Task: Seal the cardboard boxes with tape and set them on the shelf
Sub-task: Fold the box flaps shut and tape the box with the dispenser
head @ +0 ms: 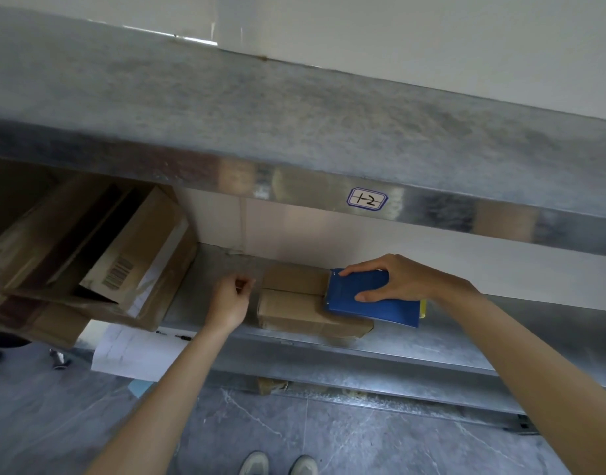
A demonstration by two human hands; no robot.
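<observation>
Box seam lies sideways, running from one hand to the other.

The left hand (230, 298) sits just left of the box (291, 308), fingers curled thumb to forefinger; whether they pinch a tape end I cannot tell. The right hand (402, 279) grips the blue tape dispenser (373, 301) over the box's right end. The box rests on the shelf (449, 337), so the next pull likely runs along the seam.

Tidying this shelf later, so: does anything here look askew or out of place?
Yes. At the left, the large open carton leans tilted, flaps open, and white paper sheets droop over the shelf edge below it.
</observation>
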